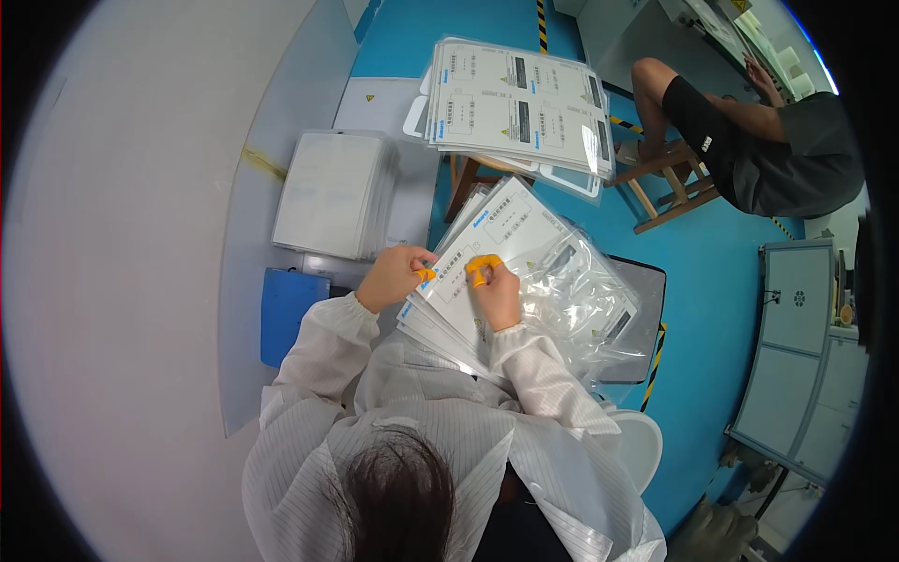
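Note:
On my lap lies a fanned stack of white printed sheets (510,217), partly in clear plastic film (571,323). My left hand (393,278), with an orange finger cot, is closed at the left edge of the top sheet and pinches it. Over the middle of that sheet, my right hand (496,292) has thumb and index finger, both in orange finger cots, bent together. Anything between those fingertips is too small to make out.
Ahead, more printed sheets (515,103) are piled on a wooden stool (465,178). Left of me are a stack of blank white sheets (330,192) and a blue box (292,314). A person (749,140) sits at the far right near grey cabinets (791,309).

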### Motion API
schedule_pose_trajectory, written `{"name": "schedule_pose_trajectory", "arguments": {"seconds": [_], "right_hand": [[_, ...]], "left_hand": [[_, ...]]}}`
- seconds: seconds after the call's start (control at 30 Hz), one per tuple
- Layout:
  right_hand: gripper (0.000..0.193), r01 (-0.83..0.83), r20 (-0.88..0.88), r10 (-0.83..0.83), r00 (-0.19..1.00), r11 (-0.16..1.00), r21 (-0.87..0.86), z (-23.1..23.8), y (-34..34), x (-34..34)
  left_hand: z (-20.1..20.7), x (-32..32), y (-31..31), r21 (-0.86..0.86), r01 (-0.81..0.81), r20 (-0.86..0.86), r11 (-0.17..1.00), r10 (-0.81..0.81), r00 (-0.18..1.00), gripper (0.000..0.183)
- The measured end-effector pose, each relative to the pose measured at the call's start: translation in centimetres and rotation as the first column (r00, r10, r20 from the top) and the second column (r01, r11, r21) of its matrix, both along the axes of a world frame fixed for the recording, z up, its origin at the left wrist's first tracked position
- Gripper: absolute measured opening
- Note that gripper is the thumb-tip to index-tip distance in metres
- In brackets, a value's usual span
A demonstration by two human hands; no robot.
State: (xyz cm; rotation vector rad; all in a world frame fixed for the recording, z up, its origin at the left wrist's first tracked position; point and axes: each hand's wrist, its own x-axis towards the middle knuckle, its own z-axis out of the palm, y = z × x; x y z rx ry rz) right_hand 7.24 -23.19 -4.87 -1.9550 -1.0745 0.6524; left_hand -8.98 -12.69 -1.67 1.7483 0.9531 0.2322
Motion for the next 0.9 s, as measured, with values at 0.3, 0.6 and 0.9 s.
{"name": "schedule_pose_trajectory", "arguments": {"seconds": [0.3, 0.6, 0.9], "right_hand": [[0.014, -0.324, 0.131, 0.315, 0.94, 0.945, 0.051, 0.7, -0.6, -3.6], [0.018, -0.322, -0.013, 0.323, 0.946, 0.946, 0.044, 1.4, -0.8, -3.3], [0.013, -0.315, -0.457, 0.349, 0.818, 0.937, 0.151, 0.6, -1.1, -0.7]], "left_hand": [[0.3, 0.2, -0.2, 0.012, 0.008, -0.028, 1.0, -0.008, 1.0, 0.028], [0.5, -0.1, 0.0, -0.066, 0.008, -0.053, 0.998, -0.012, 0.999, 0.029], [0.2, -2.5, 1.5, -0.462, 0.157, 0.223, 0.873, -0.057, 0.973, 0.038]]}}
